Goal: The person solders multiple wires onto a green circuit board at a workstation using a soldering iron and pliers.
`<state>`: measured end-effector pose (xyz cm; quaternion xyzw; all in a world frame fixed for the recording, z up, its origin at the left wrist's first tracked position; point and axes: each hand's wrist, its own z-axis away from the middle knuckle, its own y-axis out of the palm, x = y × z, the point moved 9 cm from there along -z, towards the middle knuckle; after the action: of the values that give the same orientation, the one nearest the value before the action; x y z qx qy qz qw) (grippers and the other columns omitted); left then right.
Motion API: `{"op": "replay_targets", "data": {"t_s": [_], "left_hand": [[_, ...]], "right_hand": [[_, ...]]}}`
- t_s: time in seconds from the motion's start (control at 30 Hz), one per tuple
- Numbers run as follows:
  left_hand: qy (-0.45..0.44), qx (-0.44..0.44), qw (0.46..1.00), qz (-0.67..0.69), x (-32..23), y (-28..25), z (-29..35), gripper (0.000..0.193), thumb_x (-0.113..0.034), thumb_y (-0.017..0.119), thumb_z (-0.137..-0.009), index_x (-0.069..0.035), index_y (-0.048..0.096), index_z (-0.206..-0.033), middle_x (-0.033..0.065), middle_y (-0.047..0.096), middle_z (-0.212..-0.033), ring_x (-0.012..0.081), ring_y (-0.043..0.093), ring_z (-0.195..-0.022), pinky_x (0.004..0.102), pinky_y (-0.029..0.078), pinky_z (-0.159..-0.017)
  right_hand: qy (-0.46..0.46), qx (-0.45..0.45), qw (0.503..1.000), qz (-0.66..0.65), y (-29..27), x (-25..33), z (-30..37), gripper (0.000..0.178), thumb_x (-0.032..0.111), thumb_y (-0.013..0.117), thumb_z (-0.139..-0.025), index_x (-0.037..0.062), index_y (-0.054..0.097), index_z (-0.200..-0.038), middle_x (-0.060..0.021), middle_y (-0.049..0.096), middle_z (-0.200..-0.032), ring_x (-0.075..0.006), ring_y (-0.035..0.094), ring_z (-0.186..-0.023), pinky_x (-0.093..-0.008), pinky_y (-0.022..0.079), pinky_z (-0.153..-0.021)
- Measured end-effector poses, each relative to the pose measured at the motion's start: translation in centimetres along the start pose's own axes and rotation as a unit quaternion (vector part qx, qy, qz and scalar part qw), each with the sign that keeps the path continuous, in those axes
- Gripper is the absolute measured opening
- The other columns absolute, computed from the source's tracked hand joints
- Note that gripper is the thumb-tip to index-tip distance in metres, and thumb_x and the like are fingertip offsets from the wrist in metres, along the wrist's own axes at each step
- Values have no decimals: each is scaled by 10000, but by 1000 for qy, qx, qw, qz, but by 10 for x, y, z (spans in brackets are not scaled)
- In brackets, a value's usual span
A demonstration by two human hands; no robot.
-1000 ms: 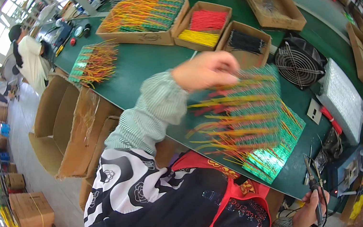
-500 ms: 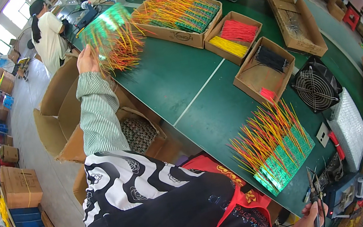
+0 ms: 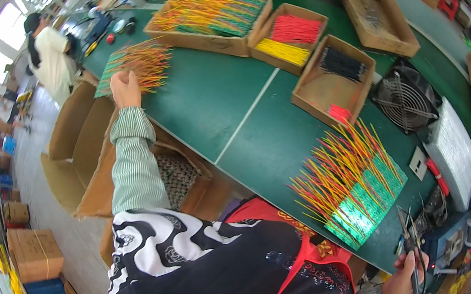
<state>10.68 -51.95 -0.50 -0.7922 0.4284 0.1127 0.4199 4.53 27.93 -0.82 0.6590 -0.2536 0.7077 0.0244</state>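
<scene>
My left hand [image 3: 126, 90] is closed at the near edge of a green circuit board panel [image 3: 108, 70] with many orange and yellow wires, low over the far left of the table; its fingertips are partly hidden. At the lower right, my right hand [image 3: 404, 276] grips a thin dark soldering iron [image 3: 408, 242], its tip pointing up. Beside that tool lies a second green circuit board panel [image 3: 357, 213] on the table, its red and yellow wires standing up along the far side.
Cardboard boxes hold wired boards [image 3: 212, 12], red and yellow wires [image 3: 286, 40], and black wires [image 3: 333, 76]. A black fan [image 3: 406, 98] and a blue soldering station [image 3: 448, 245] stand right. An open carton [image 3: 85, 167] is below the table's left edge. A person [image 3: 51, 57] stands far left.
The far-left panel has come down from a tilted, raised position to nearly flat on the table, my left hand following it. My right hand still holds the iron, barely shifted. The view has moved slightly.
</scene>
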Motion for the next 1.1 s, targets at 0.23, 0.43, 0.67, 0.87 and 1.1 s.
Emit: {"op": "replay_targets", "data": {"t_s": [0.23, 0.43, 0.67, 0.87, 1.1], "left_hand": [[311, 298, 876, 219, -270, 56, 111, 125, -153, 628, -796, -32, 604, -815, 73, 589, -788, 201, 582, -706, 308, 462, -659], [547, 389, 724, 159, -405, 118, 244, 141, -158, 645, -747, -51, 588, -817, 77, 553, -818, 259, 552, -833, 360, 465, -706], [611, 411, 676, -4, -448, 184, 308, 144, -163, 618, -759, -59, 605, -858, 76, 542, -940, 247, 529, -940, 357, 483, -768], [625, 423, 656, -8, -456, 202, 310, 123, -127, 579, -773, -56, 611, -868, 98, 615, -883, 267, 565, -897, 372, 482, -773], [623, 411, 665, 26, -453, 204, 301, 109, -107, 549, -794, -56, 615, -864, 99, 616, -855, 278, 566, -889, 383, 471, -789]], "right_hand": [[-18, -20, 997, -74, 9, 3, -12, 152, 88, 552, -822, -13, 545, -936, -53, 544, -748, -97, 502, -587, -205, 394, -509], [-7, -33, 996, -77, 8, 7, -14, 156, 74, 561, -798, -24, 533, -917, -70, 548, -750, -111, 511, -572, -213, 392, -486], [40, -70, 994, -67, 9, 5, -23, 162, 26, 553, -733, -26, 516, -881, -95, 546, -679, -133, 540, -535, -227, 452, -481], [46, -64, 995, -65, 10, 2, -32, 167, 14, 555, -723, -26, 516, -880, -100, 549, -691, -138, 548, -529, -233, 463, -471], [32, -57, 994, -84, 19, 3, -38, 158, 6, 549, -726, -25, 516, -877, -105, 554, -685, -135, 542, -519, -228, 462, -466]]}}
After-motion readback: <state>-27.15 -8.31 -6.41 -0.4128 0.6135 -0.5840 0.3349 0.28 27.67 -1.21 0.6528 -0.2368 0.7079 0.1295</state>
